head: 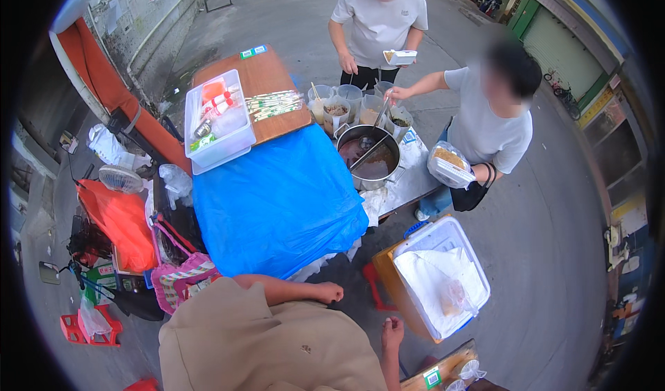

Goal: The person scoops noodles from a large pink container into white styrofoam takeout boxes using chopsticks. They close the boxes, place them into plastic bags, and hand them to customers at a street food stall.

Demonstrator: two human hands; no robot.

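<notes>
My left hand (330, 292) rests in front of my body, just short of the blue plastic sheet (280, 199) over the cart. Its fingers are curled in and nothing shows in them. Lower right, my right hand (393, 333) hangs with bent fingers, also with nothing visible in it. It is nearest to a lidded foam cooler box (480, 282), on which lie a white cloth (421, 271) and a small clear plastic bag (454, 297). Beyond the sheet stands a steel pot (371, 183) with a divider and dark reddish liquid. Both hands are apart from these things.
Two people stand across the cart holding foam food boxes (402, 57); one holds a ladle (368, 140) in the pot. Plastic jugs (349, 100) stand behind it. A plastic bin (247, 126) and wrapped chopsticks (275, 102) lie on a brown board (234, 69). Red stools (111, 328) are left.
</notes>
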